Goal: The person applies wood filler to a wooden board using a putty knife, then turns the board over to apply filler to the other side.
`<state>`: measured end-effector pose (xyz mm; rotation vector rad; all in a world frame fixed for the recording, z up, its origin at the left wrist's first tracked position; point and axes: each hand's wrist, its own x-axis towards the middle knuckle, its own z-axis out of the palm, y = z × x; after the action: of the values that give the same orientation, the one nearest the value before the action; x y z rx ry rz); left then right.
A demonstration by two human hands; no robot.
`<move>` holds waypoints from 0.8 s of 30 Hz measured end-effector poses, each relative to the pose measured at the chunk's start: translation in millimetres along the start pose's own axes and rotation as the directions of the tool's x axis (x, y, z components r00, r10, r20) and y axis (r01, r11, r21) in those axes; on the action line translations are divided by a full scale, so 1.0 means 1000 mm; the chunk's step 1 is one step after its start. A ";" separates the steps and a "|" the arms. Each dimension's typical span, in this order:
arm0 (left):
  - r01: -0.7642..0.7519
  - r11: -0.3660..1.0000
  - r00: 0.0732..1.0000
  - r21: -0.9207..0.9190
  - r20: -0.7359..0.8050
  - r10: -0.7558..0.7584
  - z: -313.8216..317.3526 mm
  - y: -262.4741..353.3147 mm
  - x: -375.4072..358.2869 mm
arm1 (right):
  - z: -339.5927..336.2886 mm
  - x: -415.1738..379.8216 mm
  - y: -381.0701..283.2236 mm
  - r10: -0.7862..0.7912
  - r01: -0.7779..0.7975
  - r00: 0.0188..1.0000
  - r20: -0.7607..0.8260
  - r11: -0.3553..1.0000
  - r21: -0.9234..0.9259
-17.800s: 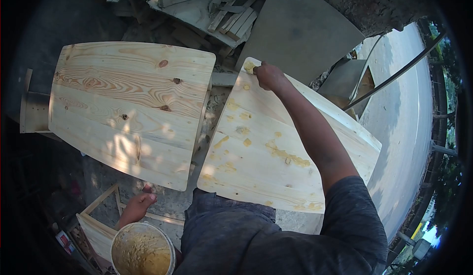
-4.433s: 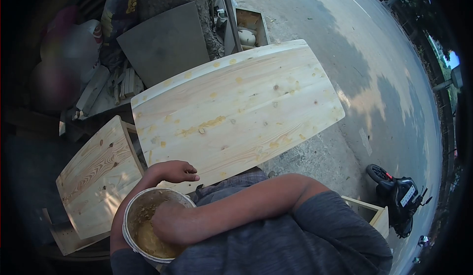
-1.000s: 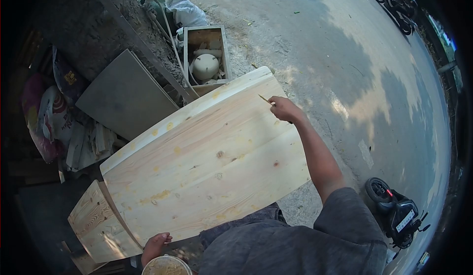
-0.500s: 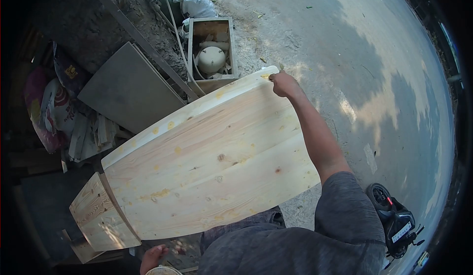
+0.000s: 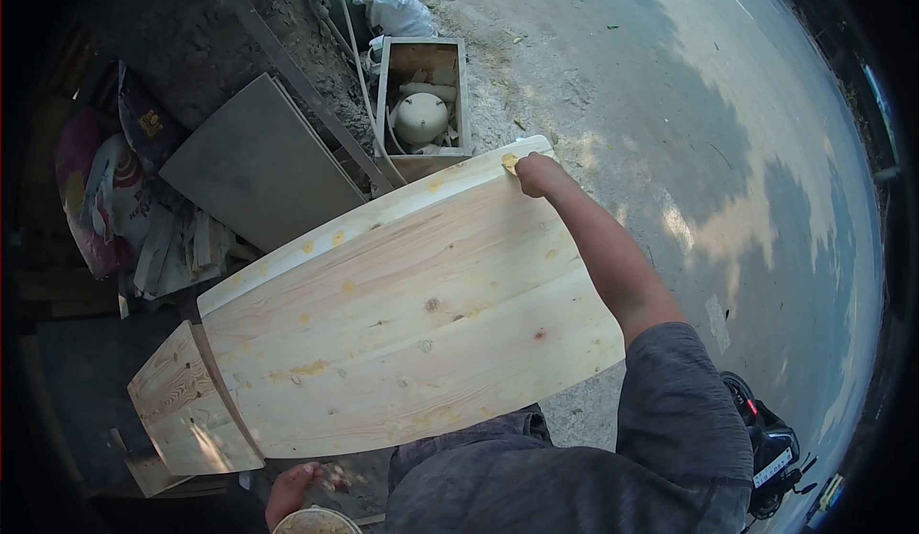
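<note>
My right hand (image 5: 542, 176) is closed around a small putty scraper (image 5: 509, 163) smeared with yellow filler. Its blade meets the pale edge strip near the far corner of a large wooden panel (image 5: 421, 314). Yellow filler patches dot the panel, several of them over knots and along the strip. Below the panel's near edge, my left hand (image 5: 293, 486) has its fingers curled; what they grip, if anything, is hidden. Beside it is a round tub (image 5: 316, 522) with yellowish filler inside, partly cut off by the frame.
A smaller wooden board (image 5: 194, 405) lies at the panel's left end. Beyond the panel stand a wooden box (image 5: 467, 103) with a white round object (image 5: 421, 118), leaning grey boards (image 5: 263, 166) and sacks (image 5: 115, 185). A parked motorbike (image 5: 766, 448) is at right on the pavement.
My right hand has drawn the scraper slightly left and back from the panel's corner, and more of its yellow blade shows. The view has shifted slightly. The left hand stays by the tub.
</note>
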<state>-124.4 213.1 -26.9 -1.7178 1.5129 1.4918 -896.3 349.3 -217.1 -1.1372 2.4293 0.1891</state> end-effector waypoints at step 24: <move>0.086 0.996 0.996 0.013 -0.040 -0.085 0.019 0.013 -0.029 | 0.029 -0.006 0.094 0.010 -0.007 1.000 0.025 0.994 -0.105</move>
<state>-139.8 237.5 -3.6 -1.7898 1.4466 1.4086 -954.5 423.5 -246.3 -1.1624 2.4269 0.3357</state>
